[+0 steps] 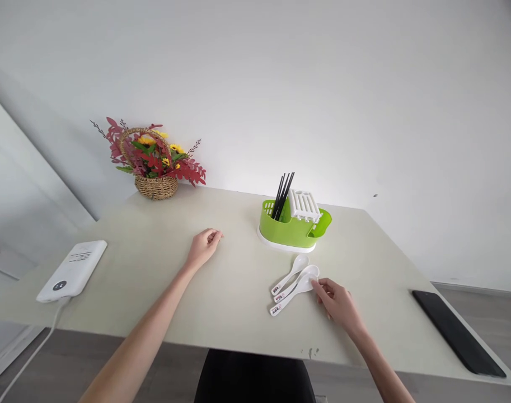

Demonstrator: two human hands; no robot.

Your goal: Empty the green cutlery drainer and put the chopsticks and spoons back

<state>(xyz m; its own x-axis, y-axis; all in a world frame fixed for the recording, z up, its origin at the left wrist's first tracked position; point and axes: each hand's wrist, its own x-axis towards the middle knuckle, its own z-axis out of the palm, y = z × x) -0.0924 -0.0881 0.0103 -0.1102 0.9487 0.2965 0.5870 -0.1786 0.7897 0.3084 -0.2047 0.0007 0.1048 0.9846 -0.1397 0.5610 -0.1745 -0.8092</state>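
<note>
Three white spoons lie side by side on the pale table, just in front of a green cutlery holder. My right hand rests on the table with its fingertips touching the bowl of the nearest spoon. My left hand lies on the table to the left of the holder, fingers loosely curled, holding nothing. Black chopsticks stand upright in the holder beside a white slotted insert.
A wicker basket of red and yellow flowers stands at the back left by the wall. A white power bank with a cable lies at the left edge. A black flat device lies at the right edge.
</note>
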